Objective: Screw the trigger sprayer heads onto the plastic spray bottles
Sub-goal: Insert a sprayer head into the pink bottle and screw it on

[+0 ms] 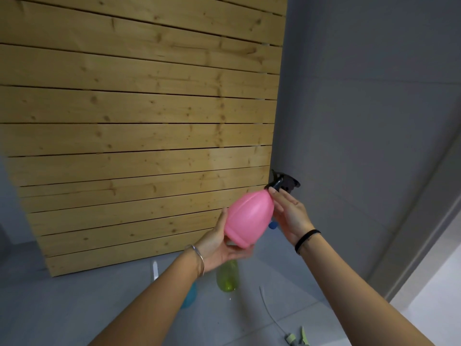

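Observation:
I hold a pink plastic spray bottle point(249, 218) tilted in the air, its neck pointing up to the right. My left hand point(219, 243) cups its base from below. A black trigger sprayer head point(283, 183) sits on the neck, and the fingers of my right hand point(289, 213) rest at the collar and along the bottle's right side. On the floor below lie a green bottle point(227, 277), a blue bottle point(189, 294) partly hidden by my left forearm, and a green sprayer head with its dip tube point(298, 339).
A wooden slatted panel point(139, 116) stands upright against the grey wall point(361, 108) just behind the bottle. A small blue object point(272, 224) shows behind my right hand. A white strip point(155, 269) lies on the grey tiled floor. A doorway edge runs at the right.

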Demonstrator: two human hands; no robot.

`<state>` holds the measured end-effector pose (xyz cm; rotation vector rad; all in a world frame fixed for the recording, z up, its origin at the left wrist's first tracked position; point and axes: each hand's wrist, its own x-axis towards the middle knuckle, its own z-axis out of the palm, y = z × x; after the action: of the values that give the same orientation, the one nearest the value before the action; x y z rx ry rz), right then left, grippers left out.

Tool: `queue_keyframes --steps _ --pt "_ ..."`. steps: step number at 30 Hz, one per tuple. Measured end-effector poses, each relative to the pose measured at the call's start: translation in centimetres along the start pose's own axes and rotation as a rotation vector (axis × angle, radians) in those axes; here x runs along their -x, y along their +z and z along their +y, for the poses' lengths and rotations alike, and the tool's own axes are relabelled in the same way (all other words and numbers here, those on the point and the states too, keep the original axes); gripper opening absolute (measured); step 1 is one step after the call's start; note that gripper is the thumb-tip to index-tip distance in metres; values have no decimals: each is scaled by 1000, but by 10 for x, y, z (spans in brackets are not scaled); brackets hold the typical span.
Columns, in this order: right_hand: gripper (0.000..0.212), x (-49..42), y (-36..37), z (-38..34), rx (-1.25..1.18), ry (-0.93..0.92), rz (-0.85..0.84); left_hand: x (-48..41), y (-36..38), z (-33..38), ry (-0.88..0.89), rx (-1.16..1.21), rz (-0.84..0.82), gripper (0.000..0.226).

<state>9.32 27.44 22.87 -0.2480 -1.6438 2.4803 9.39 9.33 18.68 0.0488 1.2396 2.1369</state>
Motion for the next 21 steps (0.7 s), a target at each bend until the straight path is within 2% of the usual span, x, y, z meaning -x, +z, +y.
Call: queue_keyframes --steps 1,3,4,6,8,11,13,14,16,18,21 --pt "64 0 -2 -1 -14 -1 7 -2 0 0 89 -9 14 66" --pt "60 -1 -5 0 -30 6 9 -1 5 4 246 -21 44 80" --pt "59 -1 -5 1 -24 12 -7 -1 6 3 238 -20 36 90" --pt "58 2 0 1 1 17 -35 3 6 1 73 0 23 100" --pt "60 2 3 1 7 7 -23 4 4 -1 -21 3 18 86" --pt "63 1 0 0 -22 3 15 1 2 2 181 -4 56 63" --pt "64 2 0 0 -20 8 19 3 4 6 272 -23 85 75" --pt "65 2 1 1 -12 3 19 4 5 5 254 -17 64 87" --pt "68 3 6 1 16 -14 -11 8 4 4 110 26 31 102" --pt "72 4 9 -1 47 -21 -65 9 3 3 17 19 45 110" --pt "85 6 11 -7 48 -34 -77 7 5 5 82 -77 59 112"
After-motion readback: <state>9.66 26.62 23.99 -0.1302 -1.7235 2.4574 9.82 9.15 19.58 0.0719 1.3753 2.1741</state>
